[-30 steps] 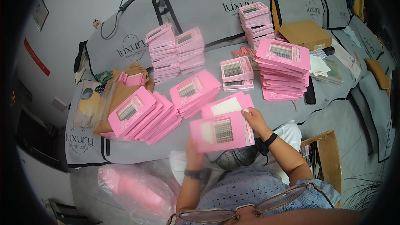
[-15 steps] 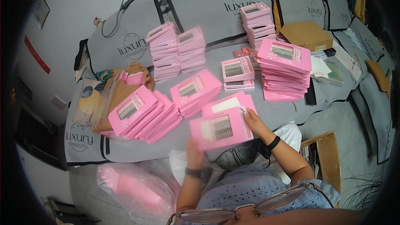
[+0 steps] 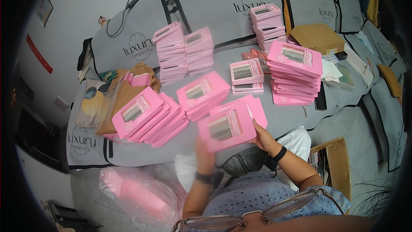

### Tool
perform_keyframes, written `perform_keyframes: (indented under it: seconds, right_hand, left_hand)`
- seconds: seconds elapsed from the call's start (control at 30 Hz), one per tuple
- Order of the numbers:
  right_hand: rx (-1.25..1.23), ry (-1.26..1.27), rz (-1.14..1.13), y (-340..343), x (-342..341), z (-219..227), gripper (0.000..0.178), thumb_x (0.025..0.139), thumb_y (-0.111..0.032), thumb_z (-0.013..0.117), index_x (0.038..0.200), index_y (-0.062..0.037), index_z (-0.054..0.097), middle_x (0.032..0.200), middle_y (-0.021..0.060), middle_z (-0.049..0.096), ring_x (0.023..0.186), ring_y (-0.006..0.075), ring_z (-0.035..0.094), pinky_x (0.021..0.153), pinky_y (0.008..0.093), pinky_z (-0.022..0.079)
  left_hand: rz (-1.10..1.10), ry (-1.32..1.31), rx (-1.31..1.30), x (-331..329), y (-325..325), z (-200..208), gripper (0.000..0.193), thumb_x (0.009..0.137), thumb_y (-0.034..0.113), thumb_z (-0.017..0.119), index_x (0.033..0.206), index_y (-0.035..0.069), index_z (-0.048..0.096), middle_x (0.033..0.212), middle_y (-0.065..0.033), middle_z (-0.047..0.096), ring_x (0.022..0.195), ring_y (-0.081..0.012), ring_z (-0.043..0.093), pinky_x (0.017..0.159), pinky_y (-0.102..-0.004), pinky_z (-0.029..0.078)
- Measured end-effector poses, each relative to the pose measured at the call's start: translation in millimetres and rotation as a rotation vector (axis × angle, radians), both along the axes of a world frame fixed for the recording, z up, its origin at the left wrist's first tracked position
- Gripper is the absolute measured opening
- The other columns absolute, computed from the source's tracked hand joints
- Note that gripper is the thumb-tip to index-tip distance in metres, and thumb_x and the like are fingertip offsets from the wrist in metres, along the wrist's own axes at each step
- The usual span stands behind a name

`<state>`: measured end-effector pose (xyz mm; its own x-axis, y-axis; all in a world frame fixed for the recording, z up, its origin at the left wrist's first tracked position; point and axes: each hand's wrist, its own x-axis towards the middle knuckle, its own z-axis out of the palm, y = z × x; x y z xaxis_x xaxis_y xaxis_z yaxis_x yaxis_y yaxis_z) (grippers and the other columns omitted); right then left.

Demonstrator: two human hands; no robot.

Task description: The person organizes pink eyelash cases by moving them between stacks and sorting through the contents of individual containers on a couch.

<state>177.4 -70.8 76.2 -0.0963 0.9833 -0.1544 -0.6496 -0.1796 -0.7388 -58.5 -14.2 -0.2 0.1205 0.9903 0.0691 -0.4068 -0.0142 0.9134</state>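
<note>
In my right hand [image 3: 263, 138] is a flat pink eyelash package [image 3: 248, 134], gripped by its right edge. It is tilted, and rows of dark lashes fill its clear window. My left hand [image 3: 204, 155] is at the package's left edge, its fingers smeared by motion. Partly hidden behind the package lies another pink card [image 3: 259, 111]. Just beyond are a fanned stack of pink packages [image 3: 148, 118] and a second stack [image 3: 202, 94]. Two small lash trays [image 3: 246, 74] lie piled to the right of these.
Taller stacks of pink lash trays [image 3: 171, 53] stand at the back, with one [image 3: 267, 25] farther right. A thick pile of packages [image 3: 296, 75] sits beside a cardboard box [image 3: 317, 38] on the grey covered sofa [image 3: 231, 56]. A plastic bag of pink pieces [image 3: 139, 195] lies lower left.
Lashes now fill the package's window, where a pale area showed at its left before. My right hand has moved slightly down the right edge; my left hand has shifted a little right.
</note>
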Motion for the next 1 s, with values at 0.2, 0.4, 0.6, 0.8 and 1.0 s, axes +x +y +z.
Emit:
perform_keyframes:
  seconds: [0.2,0.4,0.6,0.8,1.0]
  right_hand:
    - [0.002,-0.193,-0.008,13.7,-4.7,-5.2,0.049,0.096,-0.030,0.047,0.137,-0.0050,0.035,0.131,0.0131,0.044,0.109,0.0268,0.054,0.080,0.0439,0.055]
    - [0.100,-0.421,-0.165,90.9,-0.2,16.2,0.052,0.090,-0.017,0.059,0.133,0.0007,0.036,0.116,0.0116,0.052,0.098,0.0197,0.058,0.076,0.0328,0.056]
    - [0.163,-0.516,-0.334,115.1,3.4,24.6,0.049,0.091,-0.017,0.056,0.133,0.0008,0.038,0.111,0.0125,0.056,0.099,0.0221,0.058,0.083,0.0329,0.050]
    - [0.681,-1.812,-0.004,49.6,16.9,-31.0,0.042,0.089,-0.028,0.054,0.119,0.0020,0.052,0.126,0.0216,0.050,0.120,0.0367,0.045,0.100,0.0435,0.037]
    - [0.634,-2.023,-0.066,19.0,37.0,-53.9,0.054,0.085,-0.032,0.058,0.124,0.0027,0.048,0.133,0.0200,0.044,0.126,0.0337,0.040,0.105,0.0464,0.031]
  left_hand:
    - [0.028,0.162,0.166,-4.9,9.8,15.0,0.036,0.098,0.009,0.037,0.134,0.005,0.035,0.120,-0.0113,0.053,0.104,-0.0214,0.056,0.089,-0.0367,0.049]
    - [0.002,0.134,0.320,4.4,48.2,66.1,0.048,0.095,0.003,0.044,0.141,0.008,0.029,0.126,-0.0094,0.048,0.109,-0.0185,0.052,0.088,-0.0367,0.048]
    - [0.205,-0.059,-0.031,17.5,109.4,100.1,0.056,0.092,0.006,0.053,0.142,0.011,0.028,0.126,-0.0055,0.047,0.111,-0.0129,0.048,0.080,-0.0322,0.045]
    - [0.398,0.490,0.255,11.6,135.0,70.2,0.071,0.089,0.013,0.059,0.142,-0.007,0.017,0.142,-0.0201,0.031,0.128,-0.0264,0.036,0.104,-0.0347,0.030]
    - [0.479,0.911,0.388,34.7,63.5,61.5,0.075,0.084,0.014,0.062,0.141,-0.009,0.019,0.144,-0.0329,0.019,0.136,-0.0395,0.020,0.112,-0.0428,0.014]
